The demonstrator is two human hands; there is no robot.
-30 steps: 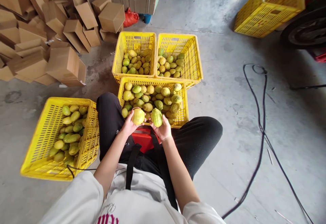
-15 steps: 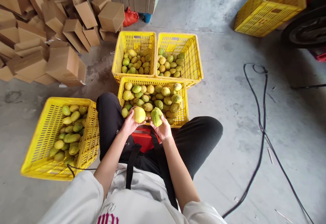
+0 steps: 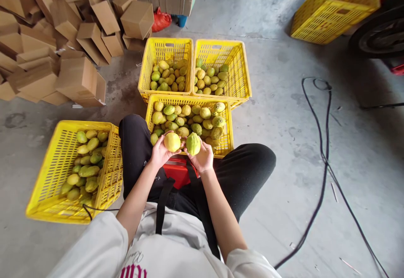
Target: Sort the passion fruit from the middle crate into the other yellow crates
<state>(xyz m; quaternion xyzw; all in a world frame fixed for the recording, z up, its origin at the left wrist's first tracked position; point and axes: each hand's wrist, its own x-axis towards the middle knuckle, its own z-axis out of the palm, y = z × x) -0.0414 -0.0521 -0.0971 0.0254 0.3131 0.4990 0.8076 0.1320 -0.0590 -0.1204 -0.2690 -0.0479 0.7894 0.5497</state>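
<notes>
My left hand (image 3: 160,153) holds a round yellow papaya (image 3: 172,142), its fingers curled around the left and lower sides. My right hand (image 3: 203,158) cradles a greener, ribbed papaya (image 3: 193,144), with the thumb off to its right side. The two fruits are held side by side, a little apart, between my knees. Just beyond and below them is a yellow plastic crate (image 3: 229,132) with many green and yellow papayas (image 3: 205,113) in it. Parts of my fingers are hidden under the fruits.
Two more yellow crates, one left (image 3: 142,69) and one right (image 3: 244,71), hold papayas farther off. Another crate of papayas (image 3: 47,172) stands by my left knee. Cardboard boxes (image 3: 77,78) pile up at left. A black cable (image 3: 326,143) lies on the floor at right.
My right thumb has moved off the front of the greener papaya to its right side, and more of that fruit shows. My left hand has hardly moved.
</notes>
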